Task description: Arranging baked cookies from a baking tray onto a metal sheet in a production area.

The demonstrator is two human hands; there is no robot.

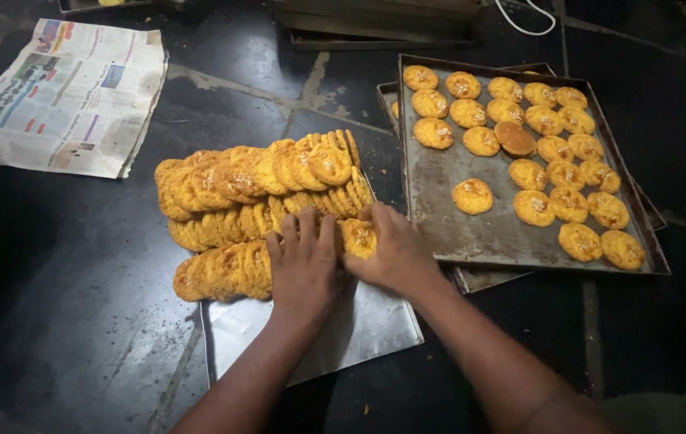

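Head view: biscuit row [222, 273] was pressed edge-on between left hand [304, 265] and right hand [391, 251], flat-palmed, long axis left-right.

Head camera looks steeply down, close over the dark floor [78, 305].

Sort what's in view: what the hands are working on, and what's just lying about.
In hand: left hand, right hand, cookie rows, steel sheet, cookie tray.
Lying about: newspaper, white cable, stacked trays.
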